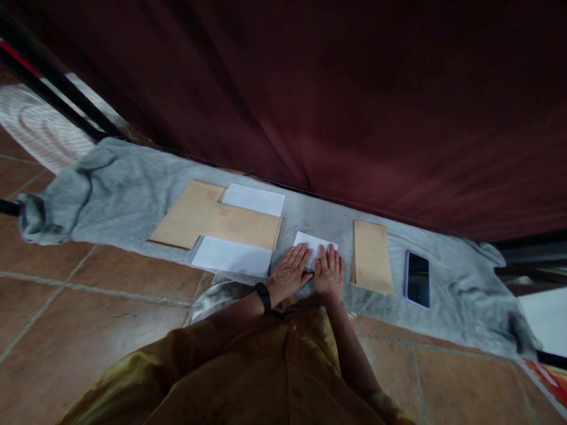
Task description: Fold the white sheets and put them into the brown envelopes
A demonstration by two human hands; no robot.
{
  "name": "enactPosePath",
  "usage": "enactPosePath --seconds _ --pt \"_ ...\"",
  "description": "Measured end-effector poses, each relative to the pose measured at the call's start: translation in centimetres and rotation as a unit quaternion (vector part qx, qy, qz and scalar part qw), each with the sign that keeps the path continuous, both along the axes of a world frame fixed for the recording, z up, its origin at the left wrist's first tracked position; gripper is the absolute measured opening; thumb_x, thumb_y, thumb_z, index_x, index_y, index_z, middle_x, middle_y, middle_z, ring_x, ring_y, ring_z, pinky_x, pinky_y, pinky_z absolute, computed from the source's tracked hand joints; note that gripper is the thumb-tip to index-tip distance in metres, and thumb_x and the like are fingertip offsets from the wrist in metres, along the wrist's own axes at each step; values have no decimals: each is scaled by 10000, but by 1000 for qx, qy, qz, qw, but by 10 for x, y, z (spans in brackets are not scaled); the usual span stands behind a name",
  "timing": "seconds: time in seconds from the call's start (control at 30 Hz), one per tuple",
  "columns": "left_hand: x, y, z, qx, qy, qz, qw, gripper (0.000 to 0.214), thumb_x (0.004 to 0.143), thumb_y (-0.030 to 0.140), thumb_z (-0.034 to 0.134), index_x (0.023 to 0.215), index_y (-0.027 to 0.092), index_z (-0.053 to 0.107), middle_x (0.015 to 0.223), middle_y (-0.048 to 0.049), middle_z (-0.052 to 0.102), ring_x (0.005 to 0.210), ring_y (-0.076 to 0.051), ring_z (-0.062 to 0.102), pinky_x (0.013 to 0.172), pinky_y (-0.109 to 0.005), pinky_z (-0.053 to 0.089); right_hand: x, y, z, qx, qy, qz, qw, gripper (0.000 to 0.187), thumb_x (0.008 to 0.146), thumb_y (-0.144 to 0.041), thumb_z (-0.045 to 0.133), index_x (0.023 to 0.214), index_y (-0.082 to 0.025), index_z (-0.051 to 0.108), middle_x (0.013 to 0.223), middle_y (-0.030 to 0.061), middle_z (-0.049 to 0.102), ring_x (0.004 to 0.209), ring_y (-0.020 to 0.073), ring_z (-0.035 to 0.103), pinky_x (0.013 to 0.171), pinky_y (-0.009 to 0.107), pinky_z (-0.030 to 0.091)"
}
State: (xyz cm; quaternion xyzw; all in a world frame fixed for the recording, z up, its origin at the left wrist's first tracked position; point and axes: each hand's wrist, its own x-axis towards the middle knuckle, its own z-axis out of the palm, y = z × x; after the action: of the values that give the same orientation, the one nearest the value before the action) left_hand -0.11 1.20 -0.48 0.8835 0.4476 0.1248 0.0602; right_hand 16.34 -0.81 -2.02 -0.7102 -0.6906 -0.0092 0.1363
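Note:
My left hand and my right hand lie flat side by side, fingers stretched out, pressing on a small folded white paper on a grey cloth. A black band sits on my left wrist. To the left lie two brown envelopes with a white sheet above them and another white sheet below. Just right of my right hand stands a stack of brown envelopes.
A dark phone lies on the cloth right of the envelope stack. A dark red curtain hangs behind the cloth. Brown floor tiles spread to the left. Black bars cross the upper left.

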Motion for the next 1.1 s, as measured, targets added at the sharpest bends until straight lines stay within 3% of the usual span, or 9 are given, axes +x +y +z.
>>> enactPosePath --seconds 0.17,0.4,0.57,0.8,0.97,1.1 --pt "1 1 0 -6 -12 2 1000 686 999 478 430 1565 112 298 1653 -165 271 1549 -263 202 1267 -462 200 0 11 7 17 70 -9 997 510 1051 -309 318 1523 -152 435 1589 150 408 1496 300 302 1205 574 227" --pt "3 4 0 -18 -4 -10 1000 653 984 383 469 1533 52 342 1596 -210 374 1525 -282 272 1256 -474 222 -26 40 13 4 187 81 979 504 1060 -296 255 1462 -133 511 1541 138 481 1459 212 382 1207 456 315" --pt "3 3 -1 -6 5 1 1000 647 970 354 459 1504 -2 378 1599 -230 355 1523 -294 272 1261 -456 229 -23 34 12 -14 127 102 987 487 1069 -310 291 1471 -135 504 1586 119 424 1489 215 332 1238 448 245" --pt "2 3 1 14 -2 -4 1000 610 965 288 424 1522 44 378 1618 -187 337 1534 -280 240 1263 -472 239 -7 23 9 -20 54 46 997 483 1069 -325 341 1526 -202 439 1616 97 373 1493 243 334 1224 464 246" --pt "0 4 -2 10 0 -3 1000 603 969 287 414 1516 38 386 1614 -192 342 1535 -282 239 1262 -475 243 -5 22 7 -19 37 37 998 494 1064 -334 365 1538 -205 417 1622 106 358 1502 257 313 1219 468 244" --pt "4 12 5 8 3 -10 1000 575 972 251 371 1510 48 401 1601 -182 376 1525 -259 274 1267 -467 232 -5 21 7 -23 42 35 998 495 1063 -334 368 1538 -206 417 1624 106 355 1504 260 307 1218 472 239"
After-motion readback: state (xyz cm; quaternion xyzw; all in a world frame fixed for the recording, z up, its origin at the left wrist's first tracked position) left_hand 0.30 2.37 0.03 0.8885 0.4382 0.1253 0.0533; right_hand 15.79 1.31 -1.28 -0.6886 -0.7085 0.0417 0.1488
